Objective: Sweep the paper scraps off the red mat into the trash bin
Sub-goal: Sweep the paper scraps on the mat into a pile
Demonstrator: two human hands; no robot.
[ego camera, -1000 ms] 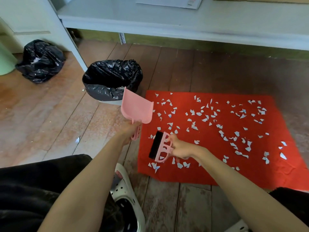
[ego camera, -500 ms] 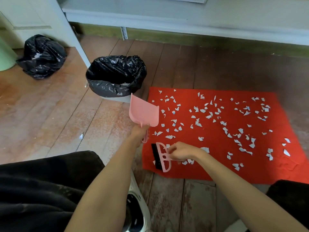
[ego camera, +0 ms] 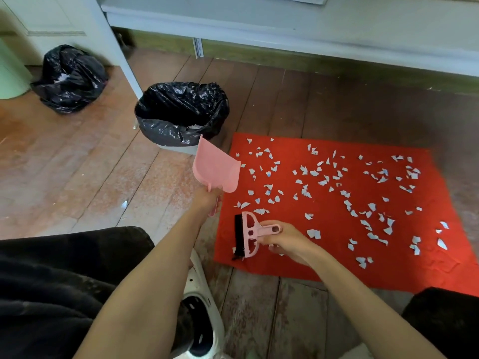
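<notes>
Head view looks down at a wood floor (ego camera: pixel 85 161) with a red mat (ego camera: pixel 334 260) on it. Bare floor lies open to the left of the mat and along its near edge. The mat's long side runs left to right. A low white shelf (ego camera: pixel 285 29) crosses the far side, well apart from the mat.

White paper scraps (ego camera: pixel 324 177) are spread over most of the mat, from the far left corner out to the right edge. One stray scrap (ego camera: pixel 125 204) lies on the floor, left of the mat.

The bin (ego camera: pixel 181 115) has a black bag in it and stands just past the mat's far left corner. Its mouth is open to the top. Another black bag (ego camera: pixel 70 79) sits far off to the left.

The left hand (ego camera: pixel 207 199) is closed around the handle of a pink dustpan (ego camera: pixel 216 168). The pan is lifted and tilted, with its wide mouth pointing up and away toward the bin. It hangs over the mat's left edge.

The right hand (ego camera: pixel 285 238) grips the handle of a pink brush (ego camera: pixel 250 234) with bent fingers. The brush lies left to right near the mat's near left corner. Its black bristles point left and touch the mat. Both arms reach forward from the bottom, and a white shoe (ego camera: pixel 204 307) shows between them.
</notes>
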